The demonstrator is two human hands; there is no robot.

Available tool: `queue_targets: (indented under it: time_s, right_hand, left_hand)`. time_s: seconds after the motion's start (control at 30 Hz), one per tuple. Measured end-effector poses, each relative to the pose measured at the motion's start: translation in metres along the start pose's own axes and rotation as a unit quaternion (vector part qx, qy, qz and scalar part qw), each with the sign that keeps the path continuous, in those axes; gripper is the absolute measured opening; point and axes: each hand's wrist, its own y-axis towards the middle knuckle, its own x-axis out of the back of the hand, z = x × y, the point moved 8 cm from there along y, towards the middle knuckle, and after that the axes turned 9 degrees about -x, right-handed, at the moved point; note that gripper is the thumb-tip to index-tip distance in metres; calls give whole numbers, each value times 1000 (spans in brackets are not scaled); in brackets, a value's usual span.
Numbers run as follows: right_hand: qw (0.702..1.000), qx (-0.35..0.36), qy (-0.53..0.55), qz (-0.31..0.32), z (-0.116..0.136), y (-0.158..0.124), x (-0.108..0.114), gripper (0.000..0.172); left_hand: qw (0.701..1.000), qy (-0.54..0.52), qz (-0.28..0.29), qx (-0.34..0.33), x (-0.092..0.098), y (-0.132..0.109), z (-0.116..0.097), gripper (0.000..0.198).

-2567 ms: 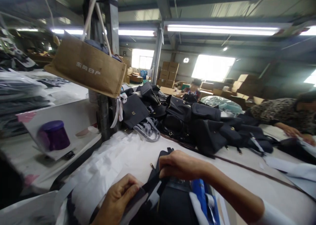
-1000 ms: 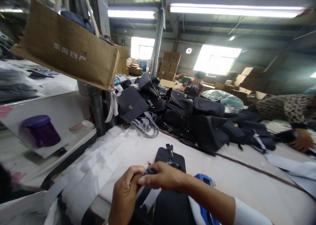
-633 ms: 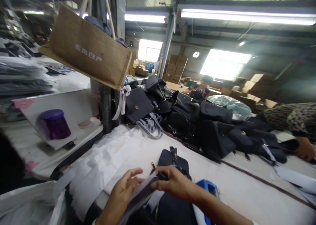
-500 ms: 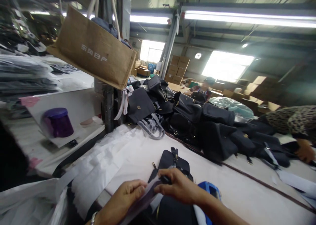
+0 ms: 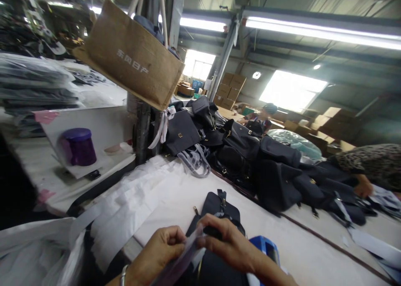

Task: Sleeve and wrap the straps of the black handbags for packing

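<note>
A thin translucent plastic sleeve [image 5: 181,263] runs between my hands at the bottom centre. My left hand [image 5: 161,249] pinches its left edge between thumb and fingers. With thumb and forefinger, my right hand [image 5: 224,241] grips the upper right edge. Beneath and behind the hands lies a black backpack [image 5: 216,208] with zips, on a white-covered table; the hands hide its middle. A blue object [image 5: 265,248], partly covered by my right forearm, sits just right of the backpack.
Black bags [image 5: 239,139] are heaped along the table's far side. White sheets [image 5: 125,206] are layered at left, by a white sack [image 5: 37,252]. A brown bag [image 5: 131,60] hangs from a post. A purple jar [image 5: 82,147] stands left. Another person's hand [image 5: 363,186] reaches in at right.
My right hand has shifted slightly on the plastic sleeve's edge. The view has swung a little left. At right, the other person's hand has moved leftward over the bags.
</note>
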Motion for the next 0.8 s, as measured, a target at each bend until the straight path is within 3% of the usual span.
queue_targets:
  time_s: [0.1, 0.3, 0.5, 0.67, 0.8]
  right_hand:
    - [1000, 6, 18, -2, 4, 0, 0, 22]
    - [997, 40, -66, -6, 16, 1, -4, 20]
    - [995, -56, -18, -81, -9, 10, 5, 16]
    - [994, -70, 24, -83, -10, 14, 4, 12]
    - [994, -65, 24, -85, -5, 15, 2, 9]
  left_hand:
    - [999, -1, 2, -32, 3, 0, -5, 34]
    - [990, 73, -20, -120, 8, 4, -24, 34]
    - [989, 76, -23, -126, 3, 2, -18, 34]
    - [984, 87, -52, -149, 0, -5, -25, 28]
    - [992, 16, -44, -119, -1, -3, -18, 29]
